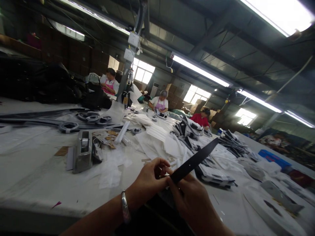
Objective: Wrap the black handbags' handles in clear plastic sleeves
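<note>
Black and flat, a strip (194,161) was held out at an upward slant by the right hand (190,193), its lower end gripped between thumb and fingers and its free end pointed away to the right, above the table (49,186). The left hand (150,175) was placed right at the lower end with its fingers curled; whether the strip was also pinched by it could not be told. A silver bracelet (125,206) was worn on the left wrist. To the left of the hands, a grey tape dispenser (82,164) was set on the table, and beyond it coils (70,130) of dark material were laid. Straight beyond the hands, white sheets (156,132) were spread in loose piles. Beyond the right hand, black and white pieces (216,175) were heaped, and to its right a large white roll (258,205) was laid flat. Well beyond both hands, a person in red (199,120) was seen.
</note>
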`<state>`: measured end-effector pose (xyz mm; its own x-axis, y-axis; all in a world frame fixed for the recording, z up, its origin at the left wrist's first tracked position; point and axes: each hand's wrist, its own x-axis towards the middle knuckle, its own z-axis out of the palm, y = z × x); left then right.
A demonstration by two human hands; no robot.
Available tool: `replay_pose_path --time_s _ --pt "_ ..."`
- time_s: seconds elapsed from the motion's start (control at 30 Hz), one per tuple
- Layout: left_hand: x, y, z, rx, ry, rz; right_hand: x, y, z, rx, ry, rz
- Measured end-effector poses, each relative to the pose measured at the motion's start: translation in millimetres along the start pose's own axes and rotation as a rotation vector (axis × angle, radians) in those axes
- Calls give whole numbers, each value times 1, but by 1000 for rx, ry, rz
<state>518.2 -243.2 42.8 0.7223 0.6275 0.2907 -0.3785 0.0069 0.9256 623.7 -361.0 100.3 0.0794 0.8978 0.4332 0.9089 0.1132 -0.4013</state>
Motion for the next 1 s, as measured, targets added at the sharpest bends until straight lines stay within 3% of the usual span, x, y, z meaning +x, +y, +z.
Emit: replay_pose_path --time_s 0.13,0.3,0.37,0.47,0.63,0.8,0.87,1.0 --pt "-2 3 -1 1 -19 18 12 -7 -8 135 -27 47" --pt "-4 15 -3 32 -41 -38 50 -14 -52 805 -162 338" --pt "-5 16 -6 33 -43 -62 67 -13 -71 1014 -207 347" --pt "-9 16 -15 -68 -83 -52 86 -8 -89 1158 -137 272" --pt "-24 8 -33 -321 -256 8 95 2 -86 1210 -15 223" --pt "-32 1 -35 -229 -74 -19 90 7 -87 1144 22 195" --pt "-34 3 -34 -202 -9 -30 88 7 -96 1015 -52 207" --pt "-36 8 -31 -242 55 -53 81 -1 -105 560 -449 341"
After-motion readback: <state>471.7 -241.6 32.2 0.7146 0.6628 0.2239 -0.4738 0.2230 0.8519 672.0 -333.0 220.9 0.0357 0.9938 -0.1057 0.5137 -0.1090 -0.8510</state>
